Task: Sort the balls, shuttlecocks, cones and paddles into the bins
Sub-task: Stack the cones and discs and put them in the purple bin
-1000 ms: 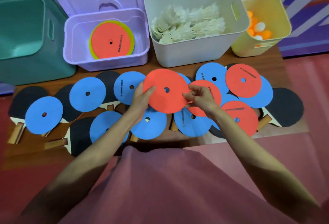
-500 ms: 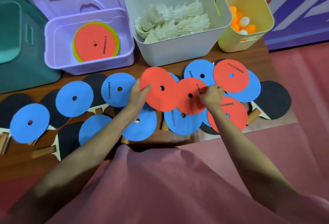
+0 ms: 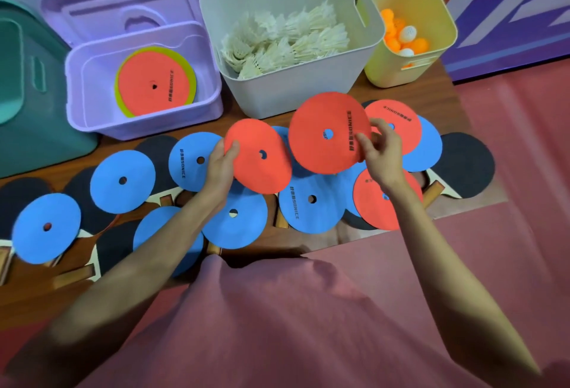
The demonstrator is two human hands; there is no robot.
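Now my left hand (image 3: 220, 168) pinches one red disc (image 3: 257, 156) by its edge, my right hand (image 3: 381, 153) another red disc (image 3: 328, 133), both lifted above the worktop (image 3: 401, 91) near the purple bin (image 3: 92, 79).

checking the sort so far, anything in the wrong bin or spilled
Nothing stands out. The purple bin holds only flat discs, the white bin only shuttlecocks, the yellow bin only balls. The left hand and right hand each hold a red disc.
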